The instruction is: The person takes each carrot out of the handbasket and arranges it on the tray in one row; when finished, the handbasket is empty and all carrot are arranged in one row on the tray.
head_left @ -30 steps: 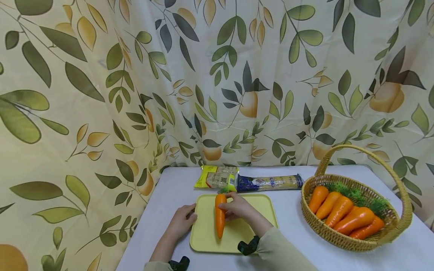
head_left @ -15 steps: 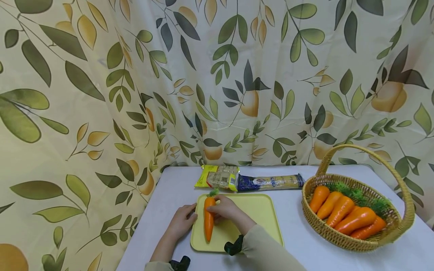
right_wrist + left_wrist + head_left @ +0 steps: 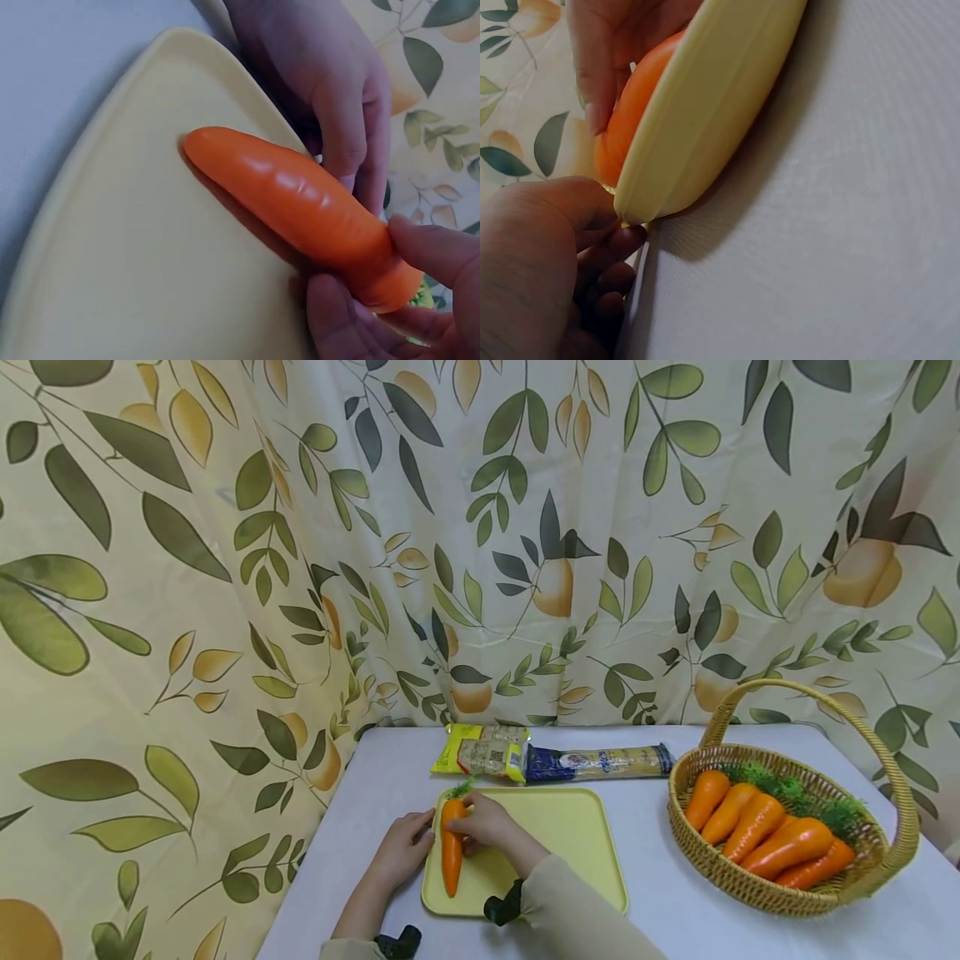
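In the head view, my right hand (image 3: pixel 491 823) grips an orange carrot (image 3: pixel 452 852) with a green leafy top. The carrot lies lengthwise at the left side of a pale yellow tray (image 3: pixel 555 835). In the right wrist view, thumb and fingers hold the carrot (image 3: pixel 292 199) near its thick leafy end, its tapered tip at the tray's surface. My left hand (image 3: pixel 405 850) is at the tray's left edge. From the left wrist, its thumb and fingers pinch the tray rim (image 3: pixel 639 184); some fingers are in shadow under the rim.
A wicker basket (image 3: pixel 750 887) with a tall handle stands to the right, several carrots (image 3: pixel 780 831) inside. Behind the tray lie a yellow packet (image 3: pixel 480 752) and a long blue-ended pasta packet (image 3: pixel 600 763). A leaf-patterned curtain (image 3: pixel 517 568) hangs behind the white table (image 3: pixel 645 877).
My right hand has moved the carrot left across the tray, from near its middle to its left side. The left hand has stayed at the tray's left edge.
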A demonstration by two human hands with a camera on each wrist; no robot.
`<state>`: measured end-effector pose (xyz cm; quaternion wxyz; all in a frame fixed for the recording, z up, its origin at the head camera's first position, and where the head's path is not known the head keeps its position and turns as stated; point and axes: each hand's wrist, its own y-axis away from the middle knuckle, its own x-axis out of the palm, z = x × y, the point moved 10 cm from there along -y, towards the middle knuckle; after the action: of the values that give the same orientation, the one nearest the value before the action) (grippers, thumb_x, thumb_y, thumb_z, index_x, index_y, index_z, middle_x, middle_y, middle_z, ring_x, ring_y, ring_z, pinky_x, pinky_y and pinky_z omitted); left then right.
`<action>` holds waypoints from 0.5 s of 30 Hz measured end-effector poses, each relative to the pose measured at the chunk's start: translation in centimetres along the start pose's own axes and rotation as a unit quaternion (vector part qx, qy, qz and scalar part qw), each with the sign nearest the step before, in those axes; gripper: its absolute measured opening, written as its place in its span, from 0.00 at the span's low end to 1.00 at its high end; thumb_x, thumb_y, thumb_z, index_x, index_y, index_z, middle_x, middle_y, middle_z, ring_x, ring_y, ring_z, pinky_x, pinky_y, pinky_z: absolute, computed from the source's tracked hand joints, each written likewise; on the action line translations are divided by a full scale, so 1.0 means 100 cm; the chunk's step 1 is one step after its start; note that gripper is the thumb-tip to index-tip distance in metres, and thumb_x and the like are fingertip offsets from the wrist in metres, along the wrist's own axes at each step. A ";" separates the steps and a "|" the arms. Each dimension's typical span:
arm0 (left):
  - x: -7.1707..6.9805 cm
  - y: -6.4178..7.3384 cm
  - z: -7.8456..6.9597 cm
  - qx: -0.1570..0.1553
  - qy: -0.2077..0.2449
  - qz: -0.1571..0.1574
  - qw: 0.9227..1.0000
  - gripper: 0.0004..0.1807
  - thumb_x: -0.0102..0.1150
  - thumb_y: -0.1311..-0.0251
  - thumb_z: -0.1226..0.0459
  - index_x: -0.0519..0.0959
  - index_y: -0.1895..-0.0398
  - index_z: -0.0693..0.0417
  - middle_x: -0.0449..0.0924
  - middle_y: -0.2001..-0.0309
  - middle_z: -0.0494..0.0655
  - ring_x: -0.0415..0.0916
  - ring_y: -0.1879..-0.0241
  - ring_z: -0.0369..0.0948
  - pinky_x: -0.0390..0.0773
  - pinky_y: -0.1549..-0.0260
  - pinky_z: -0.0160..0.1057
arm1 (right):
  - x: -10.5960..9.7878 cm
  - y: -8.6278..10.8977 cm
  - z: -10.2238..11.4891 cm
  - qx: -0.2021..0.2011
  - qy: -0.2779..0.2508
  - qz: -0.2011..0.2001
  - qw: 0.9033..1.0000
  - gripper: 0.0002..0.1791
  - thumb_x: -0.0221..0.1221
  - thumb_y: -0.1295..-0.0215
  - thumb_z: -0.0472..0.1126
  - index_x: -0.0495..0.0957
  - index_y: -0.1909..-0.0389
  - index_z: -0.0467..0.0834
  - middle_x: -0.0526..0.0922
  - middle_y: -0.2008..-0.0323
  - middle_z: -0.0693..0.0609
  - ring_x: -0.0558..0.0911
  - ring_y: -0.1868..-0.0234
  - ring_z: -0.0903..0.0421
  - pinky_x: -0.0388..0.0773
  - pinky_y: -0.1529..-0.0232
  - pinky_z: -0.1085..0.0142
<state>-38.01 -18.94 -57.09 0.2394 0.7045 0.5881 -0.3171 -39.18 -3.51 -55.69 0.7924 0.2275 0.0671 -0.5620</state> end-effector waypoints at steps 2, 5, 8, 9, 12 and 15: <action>0.000 -0.001 0.000 -0.001 0.002 0.000 1.000 0.26 0.54 0.31 0.56 0.70 0.30 0.47 0.75 0.37 0.49 0.70 0.37 0.51 0.70 0.37 0.58 | 0.000 0.000 0.001 0.001 0.010 -0.002 1.000 0.29 0.67 0.39 0.46 0.70 0.41 0.39 0.81 0.66 0.45 0.84 0.77 0.51 0.85 0.74 0.61; 0.000 -0.001 0.000 -0.003 0.003 0.001 1.000 0.26 0.54 0.30 0.56 0.70 0.30 0.47 0.75 0.37 0.49 0.70 0.37 0.51 0.71 0.37 0.58 | 0.001 -0.001 0.002 0.005 0.017 -0.002 1.000 0.29 0.67 0.39 0.46 0.70 0.41 0.39 0.81 0.65 0.44 0.84 0.78 0.52 0.84 0.75 0.62; 0.000 0.000 -0.001 0.001 0.000 0.001 1.000 0.26 0.54 0.30 0.56 0.70 0.30 0.48 0.75 0.37 0.50 0.71 0.38 0.52 0.71 0.38 0.59 | 0.000 -0.001 0.001 0.006 0.017 -0.003 1.000 0.30 0.66 0.38 0.48 0.70 0.40 0.39 0.81 0.64 0.44 0.84 0.77 0.51 0.84 0.75 0.62; 0.000 0.000 -0.002 0.003 -0.001 0.001 1.000 0.26 0.53 0.30 0.57 0.70 0.30 0.48 0.75 0.37 0.50 0.71 0.38 0.52 0.71 0.38 0.59 | 0.000 -0.001 0.001 0.006 0.019 -0.003 1.000 0.31 0.66 0.38 0.49 0.69 0.39 0.39 0.81 0.64 0.44 0.84 0.77 0.51 0.85 0.74 0.62; -0.001 0.001 -0.003 0.009 -0.007 -0.002 1.000 0.26 0.53 0.30 0.58 0.71 0.30 0.49 0.76 0.38 0.50 0.71 0.38 0.52 0.71 0.38 0.58 | -0.003 0.002 0.001 0.005 0.026 -0.007 1.000 0.33 0.65 0.37 0.53 0.69 0.37 0.39 0.81 0.65 0.45 0.83 0.76 0.51 0.84 0.73 0.62; -0.001 0.001 -0.003 0.011 -0.006 -0.006 1.000 0.25 0.53 0.30 0.58 0.71 0.31 0.49 0.76 0.38 0.50 0.72 0.39 0.51 0.71 0.38 0.58 | -0.012 0.007 0.004 -0.003 0.037 -0.019 0.999 0.34 0.64 0.37 0.54 0.69 0.36 0.40 0.81 0.68 0.45 0.81 0.78 0.51 0.83 0.75 0.61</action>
<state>-37.88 -18.78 -56.82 0.2333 0.7019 0.5869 -0.3294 -39.02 -2.47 -54.71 0.7796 0.2439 0.1021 -0.5678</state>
